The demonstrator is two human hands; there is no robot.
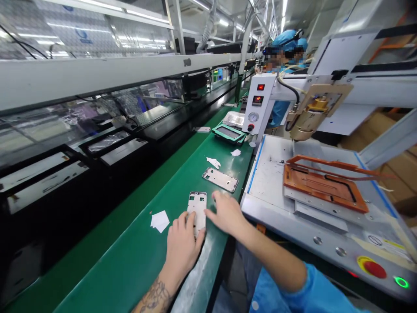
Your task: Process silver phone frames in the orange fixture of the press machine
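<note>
A phone mid-frame (197,204), pale and flat with square cut-outs near its far end, lies on the green bench top. My left hand (184,239) is closed over its near end, fingers on the left and top, thumb along the right edge. Just right of the same frame is my right hand (226,213), its thumb and fingers apart. The right thumb tip is at the frame's edge; whether it touches I cannot tell. A second phone mid-frame (221,179) lies a little further off, beyond my right hand.
White paper scraps (160,221) lie on the bench (130,256). Further back sits a green-rimmed fixture (229,133). At right stands a machine with an orange fixture (325,187) and a red emergency button (374,268). Black trays (114,148) line the left side. Co-workers in blue caps (286,39) are beyond.
</note>
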